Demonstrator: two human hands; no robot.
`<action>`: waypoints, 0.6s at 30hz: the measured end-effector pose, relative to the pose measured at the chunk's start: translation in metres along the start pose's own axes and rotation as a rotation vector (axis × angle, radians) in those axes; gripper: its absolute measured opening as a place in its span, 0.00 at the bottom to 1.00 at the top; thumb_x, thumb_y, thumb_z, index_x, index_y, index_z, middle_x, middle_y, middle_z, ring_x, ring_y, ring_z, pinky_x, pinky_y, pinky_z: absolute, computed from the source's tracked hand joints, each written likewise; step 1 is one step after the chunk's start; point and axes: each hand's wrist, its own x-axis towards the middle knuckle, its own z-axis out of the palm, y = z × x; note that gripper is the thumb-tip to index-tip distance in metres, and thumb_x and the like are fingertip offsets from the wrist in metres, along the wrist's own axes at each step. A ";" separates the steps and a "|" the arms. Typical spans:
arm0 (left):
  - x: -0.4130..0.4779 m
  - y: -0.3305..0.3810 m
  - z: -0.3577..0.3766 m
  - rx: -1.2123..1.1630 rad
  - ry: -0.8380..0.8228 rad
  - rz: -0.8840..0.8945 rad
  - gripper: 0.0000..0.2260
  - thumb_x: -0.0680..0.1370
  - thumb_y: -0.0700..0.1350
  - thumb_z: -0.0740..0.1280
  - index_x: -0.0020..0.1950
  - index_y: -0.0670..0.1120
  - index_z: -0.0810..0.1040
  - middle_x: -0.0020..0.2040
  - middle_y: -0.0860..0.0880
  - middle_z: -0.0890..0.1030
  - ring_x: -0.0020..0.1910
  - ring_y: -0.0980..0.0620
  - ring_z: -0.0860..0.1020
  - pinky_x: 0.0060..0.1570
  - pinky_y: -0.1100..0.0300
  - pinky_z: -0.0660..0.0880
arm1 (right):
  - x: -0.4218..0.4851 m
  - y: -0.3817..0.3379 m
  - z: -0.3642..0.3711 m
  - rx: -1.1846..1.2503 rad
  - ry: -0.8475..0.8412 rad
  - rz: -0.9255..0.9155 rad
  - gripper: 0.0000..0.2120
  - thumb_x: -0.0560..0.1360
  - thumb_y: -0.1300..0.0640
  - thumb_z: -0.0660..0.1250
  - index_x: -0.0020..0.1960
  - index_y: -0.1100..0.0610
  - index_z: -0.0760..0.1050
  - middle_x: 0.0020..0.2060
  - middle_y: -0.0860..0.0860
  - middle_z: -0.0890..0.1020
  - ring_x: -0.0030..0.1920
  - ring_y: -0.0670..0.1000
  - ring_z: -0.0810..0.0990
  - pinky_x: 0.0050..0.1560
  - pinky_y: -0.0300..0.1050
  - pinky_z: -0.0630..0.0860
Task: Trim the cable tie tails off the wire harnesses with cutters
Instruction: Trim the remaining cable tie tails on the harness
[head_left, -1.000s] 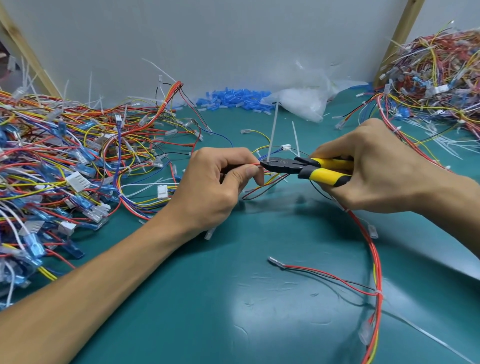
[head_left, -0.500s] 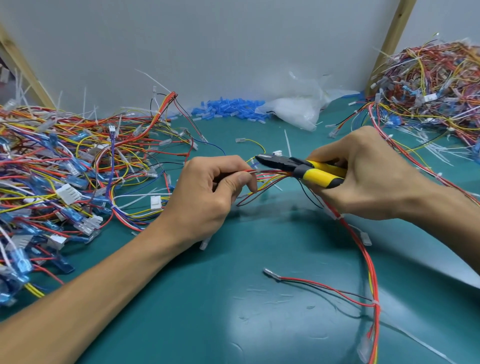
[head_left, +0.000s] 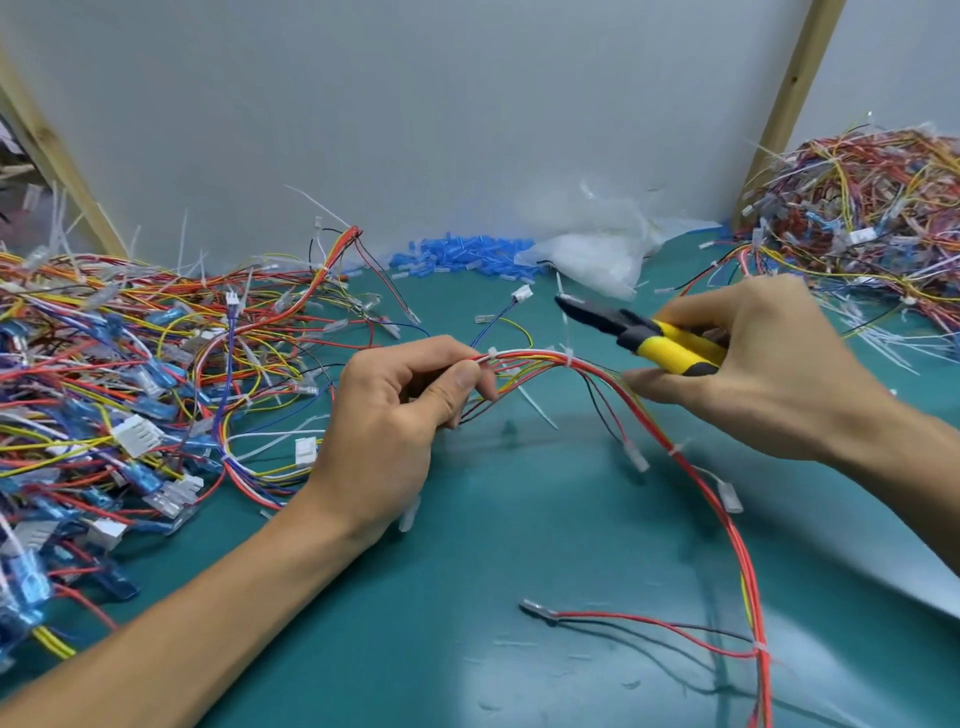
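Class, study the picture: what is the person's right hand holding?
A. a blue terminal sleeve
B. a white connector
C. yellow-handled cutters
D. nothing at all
C: the right hand grips the yellow-handled cutters with its fingers curled round the handles, while the left hand holds the wire harness.

Bright, even light falls from above. A pale sheen of glare lies on the green desk (head_left: 467, 623) at lower right. Soft shadows sit under the left hand (head_left: 384, 431) and right hand (head_left: 753, 364), and the wire harness (head_left: 540, 358) casts thin ones. The right hand and cutters (head_left: 639, 332) are slightly blurred. Wide-angle distortion leans the wooden posts (head_left: 789, 104) outward.
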 end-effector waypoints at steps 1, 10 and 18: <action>0.000 0.000 0.000 0.003 0.020 0.003 0.10 0.79 0.44 0.66 0.41 0.45 0.84 0.28 0.52 0.71 0.29 0.53 0.67 0.30 0.62 0.63 | 0.000 0.000 -0.001 -0.019 -0.038 0.009 0.20 0.66 0.39 0.72 0.36 0.57 0.79 0.26 0.57 0.72 0.27 0.48 0.62 0.29 0.47 0.62; -0.001 -0.001 0.002 0.051 0.130 0.059 0.10 0.79 0.42 0.66 0.40 0.44 0.83 0.28 0.55 0.70 0.28 0.55 0.65 0.32 0.59 0.61 | 0.000 -0.007 -0.015 0.066 -0.231 0.096 0.28 0.59 0.31 0.71 0.45 0.53 0.86 0.34 0.58 0.81 0.37 0.62 0.78 0.41 0.63 0.79; 0.000 -0.001 0.004 0.088 0.113 0.091 0.10 0.79 0.42 0.66 0.40 0.46 0.84 0.28 0.55 0.73 0.27 0.56 0.65 0.29 0.63 0.62 | -0.001 -0.008 -0.015 0.089 -0.344 0.082 0.24 0.60 0.33 0.75 0.45 0.49 0.87 0.32 0.54 0.83 0.36 0.60 0.79 0.36 0.56 0.76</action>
